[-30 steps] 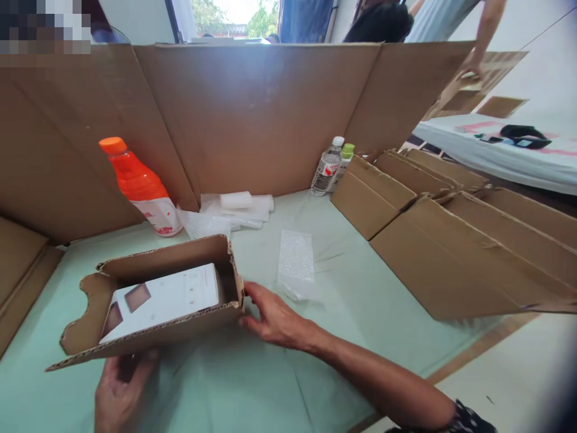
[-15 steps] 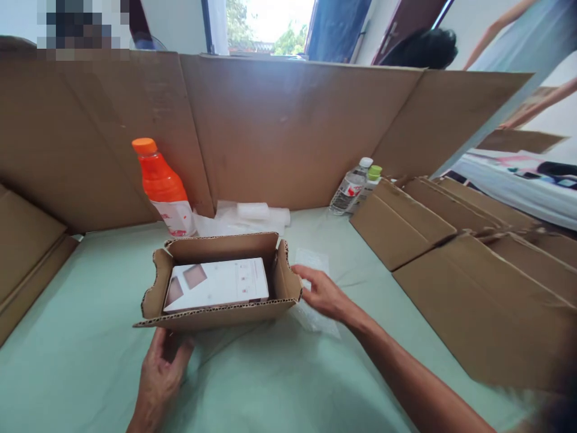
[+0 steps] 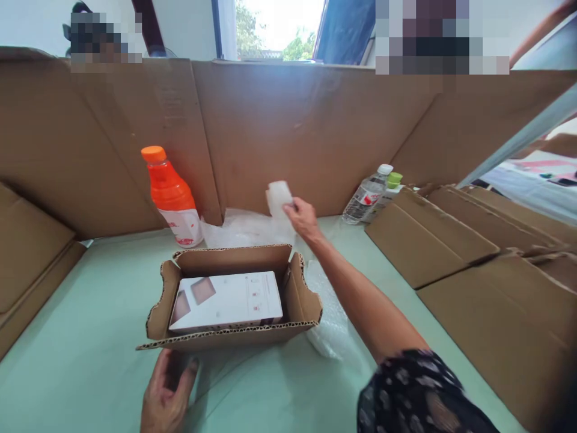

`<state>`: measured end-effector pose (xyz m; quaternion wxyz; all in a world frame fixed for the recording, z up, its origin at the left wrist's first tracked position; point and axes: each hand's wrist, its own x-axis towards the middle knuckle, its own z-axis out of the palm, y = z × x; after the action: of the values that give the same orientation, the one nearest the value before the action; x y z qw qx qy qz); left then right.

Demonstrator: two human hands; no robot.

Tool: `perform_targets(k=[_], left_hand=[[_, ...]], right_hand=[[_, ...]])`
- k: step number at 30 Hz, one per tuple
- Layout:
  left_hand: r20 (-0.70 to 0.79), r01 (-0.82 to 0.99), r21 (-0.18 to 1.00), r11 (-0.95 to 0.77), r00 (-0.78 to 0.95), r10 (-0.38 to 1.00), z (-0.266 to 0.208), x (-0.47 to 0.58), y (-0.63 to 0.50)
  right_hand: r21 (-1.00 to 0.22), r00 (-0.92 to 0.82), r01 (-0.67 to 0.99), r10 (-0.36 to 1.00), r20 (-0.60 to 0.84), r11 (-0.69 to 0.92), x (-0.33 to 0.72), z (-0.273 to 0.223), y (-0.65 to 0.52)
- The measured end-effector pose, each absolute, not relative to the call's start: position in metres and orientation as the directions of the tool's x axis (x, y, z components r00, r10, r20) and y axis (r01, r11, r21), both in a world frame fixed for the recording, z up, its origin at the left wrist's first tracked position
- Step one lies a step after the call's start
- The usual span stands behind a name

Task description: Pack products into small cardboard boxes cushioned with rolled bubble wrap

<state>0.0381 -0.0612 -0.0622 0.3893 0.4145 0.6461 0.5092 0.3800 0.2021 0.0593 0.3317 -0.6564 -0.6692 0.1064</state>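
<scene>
An open cardboard box (image 3: 238, 341) stands in front of me with a white product box (image 3: 225, 300) lying inside it. Beyond it, my right hand (image 3: 303, 218) is closed on a small translucent white roll of bubble wrap (image 3: 280, 198), lifted near the cardboard wall. Flat sheets of bubble wrap (image 3: 243, 228) lie behind the open box, and another bubble wrap sheet (image 3: 331, 307) lies to its right. My left hand (image 3: 169, 391) is just below the open box's front edge, thumb and fingers apart, holding nothing. Whether its fingertips touch the box is hidden.
A tall cardboard wall (image 3: 297, 126) runs across the back. An orange bottle (image 3: 171, 195) leans at back left. A clear water bottle (image 3: 367, 195) and a green-capped container (image 3: 388, 189) stand at back right. Folded cardboard boxes (image 3: 496, 325) fill the right; cardboard (image 3: 31, 252) stands left.
My right hand has left the box's right side, reached forward and picked up a roll of bubble wrap. My left hand stays near the box front. The view has shifted slightly.
</scene>
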Motion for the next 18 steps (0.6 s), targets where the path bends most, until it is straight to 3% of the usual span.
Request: perform_targets(k=[3, 7, 11, 14, 18], left_hand=[[-0.148, 0.077, 0.980, 0.184, -0.339, 0.929, -0.046, 0.043, -0.058], [-0.125, 0.056, 0.988, 0.147, -0.284, 0.951, -0.025, 0.043, -0.054], [-0.076, 0.100, 0.990, 0.102, -0.240, 0.968, -0.016, 0.042, -0.051], [-0.055, 0.140, 0.986, 0.094, -0.260, 0.964, -0.012, 0.052, -0.046], [0.001, 0.144, 0.989, 0.035, -0.247, 0.969, -0.007, 0.073, -0.032]], right_hand=[[-0.661, 0.099, 0.745, 0.963, 0.250, 0.095, 0.431, 0.066, 0.152], [-0.733, 0.168, 0.679, 0.966, 0.195, 0.030, 0.460, 0.063, 0.066], [-0.873, -0.111, 0.475, 0.991, 0.069, 0.114, 0.404, 0.042, -0.004], [-0.927, -0.222, 0.332, 0.970, 0.102, 0.173, 0.361, 0.028, -0.023], [-0.743, -0.104, 0.647, 0.985, 0.139, 0.173, 0.368, 0.024, -0.005]])
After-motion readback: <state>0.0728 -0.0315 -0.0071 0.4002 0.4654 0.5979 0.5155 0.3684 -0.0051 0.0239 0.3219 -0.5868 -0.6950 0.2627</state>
